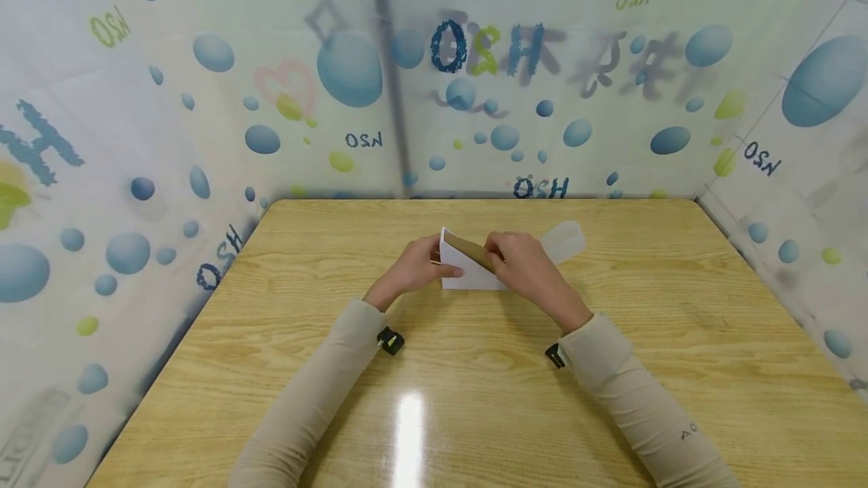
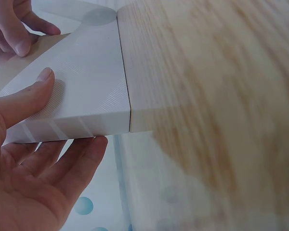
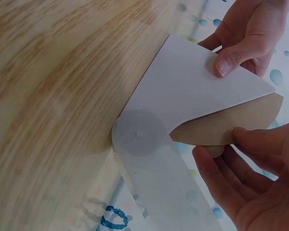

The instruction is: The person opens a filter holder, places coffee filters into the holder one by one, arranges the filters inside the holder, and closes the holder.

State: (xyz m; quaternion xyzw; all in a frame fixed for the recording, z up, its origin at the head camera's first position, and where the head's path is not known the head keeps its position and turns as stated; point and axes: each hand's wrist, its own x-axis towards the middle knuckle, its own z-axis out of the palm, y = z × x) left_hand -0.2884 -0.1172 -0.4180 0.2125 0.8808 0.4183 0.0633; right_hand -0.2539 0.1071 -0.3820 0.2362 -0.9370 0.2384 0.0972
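A slim white cardboard holder (image 1: 468,276) with a slanted open top stands on the table in the head view. My left hand (image 1: 415,266) grips its left end, thumb on the near face and fingers round the end wall. Inside the slanted opening shows a brown cardboard piece (image 3: 241,118), partly hidden within the holder. With thumb and fingers, my right hand (image 1: 525,260) pinches that brown piece along its upper edge. From the holder's right end sticks out a translucent plastic strip (image 1: 565,241) with a rounded tip; a round translucent disc (image 3: 139,133) overlaps the holder's corner there.
The wood-grain table (image 1: 434,367) reaches back to a patterned fabric wall (image 1: 420,119), with more fabric at both sides. Black buckles hang at the left cuff (image 1: 390,341) and the right cuff (image 1: 554,356).
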